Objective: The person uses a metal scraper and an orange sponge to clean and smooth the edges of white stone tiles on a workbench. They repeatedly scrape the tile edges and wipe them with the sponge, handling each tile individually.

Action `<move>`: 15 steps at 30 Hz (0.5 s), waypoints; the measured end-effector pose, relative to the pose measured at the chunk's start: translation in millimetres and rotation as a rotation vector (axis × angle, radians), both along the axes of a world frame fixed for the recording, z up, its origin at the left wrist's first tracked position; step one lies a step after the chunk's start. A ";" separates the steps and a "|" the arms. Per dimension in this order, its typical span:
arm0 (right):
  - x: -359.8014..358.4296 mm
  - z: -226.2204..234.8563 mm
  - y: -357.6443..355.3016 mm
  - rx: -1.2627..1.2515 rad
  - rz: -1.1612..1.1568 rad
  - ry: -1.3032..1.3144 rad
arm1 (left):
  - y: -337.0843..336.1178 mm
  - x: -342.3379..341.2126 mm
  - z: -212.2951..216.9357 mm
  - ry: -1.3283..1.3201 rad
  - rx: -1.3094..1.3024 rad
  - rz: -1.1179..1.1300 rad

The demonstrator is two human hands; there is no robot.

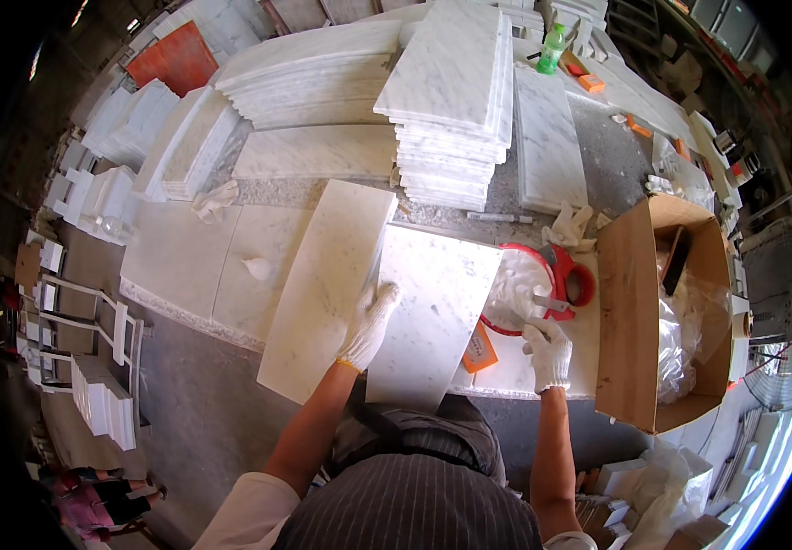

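My left hand [371, 323], in a white knit glove, lies flat where two veined white marble slabs meet. Its fingertips rest on the left edge of the right slab [437, 302], and the left slab [327, 275] extends beneath the palm. Both slabs jut past the table's near edge. My right hand [547, 355], also gloved, is closed around a putty knife [551, 303]. The knife's flat grey blade reaches over the rim of a red-edged tub of white paste [517, 291]. A red tape dispenser [572, 280] sits against the tub's right side.
An orange box [479, 348] lies below the tub. An open cardboard box [629, 321] holding plastic wrap stands to the right. Tall marble stacks [446, 92] rise at the back, near a green bottle [551, 50]. A marker [499, 217] and crumpled gloves [568, 225] lie behind the slabs.
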State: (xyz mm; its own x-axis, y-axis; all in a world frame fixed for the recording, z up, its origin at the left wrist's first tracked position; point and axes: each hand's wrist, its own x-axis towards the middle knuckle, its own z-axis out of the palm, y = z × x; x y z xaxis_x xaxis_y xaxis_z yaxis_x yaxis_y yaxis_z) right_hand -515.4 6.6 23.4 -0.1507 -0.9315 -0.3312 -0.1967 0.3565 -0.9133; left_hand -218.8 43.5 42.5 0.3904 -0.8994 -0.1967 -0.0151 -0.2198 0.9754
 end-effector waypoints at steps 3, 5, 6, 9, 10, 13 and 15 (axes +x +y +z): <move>-4.7 21.4 -6.7 0.047 -0.042 -0.085 | 1.6 2.3 -3.0 -0.002 0.017 0.008; -8.5 42.6 -11.8 0.012 -0.068 -0.142 | 1.4 2.6 -6.3 0.022 0.040 0.011; -9.2 52.2 -15.1 -0.004 -0.106 -0.212 | 1.5 3.4 -6.4 0.020 0.034 0.005; -3.2 82.2 -31.5 -0.060 -0.103 -0.363 | 0.7 1.9 -3.9 0.023 0.011 0.001; 2.6 98.2 -37.7 -0.040 -0.063 -0.395 | -0.8 -1.5 1.4 0.034 -0.001 0.009; 22.4 102.3 -62.5 -0.080 0.057 -0.384 | 0.7 1.8 -4.3 0.038 0.014 0.006; 42.9 116.3 -73.6 -0.059 0.166 -0.321 | 0.9 4.0 -6.0 0.027 0.033 0.000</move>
State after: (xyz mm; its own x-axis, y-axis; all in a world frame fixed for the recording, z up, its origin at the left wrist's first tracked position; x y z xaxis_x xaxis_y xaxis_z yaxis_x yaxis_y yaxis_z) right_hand -472.6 -67.0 139.6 0.1075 -0.9534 -0.2818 0.0525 0.2885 -0.9560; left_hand -214.8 44.4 36.5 0.3845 -0.8922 -0.2369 0.0111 -0.2521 0.9676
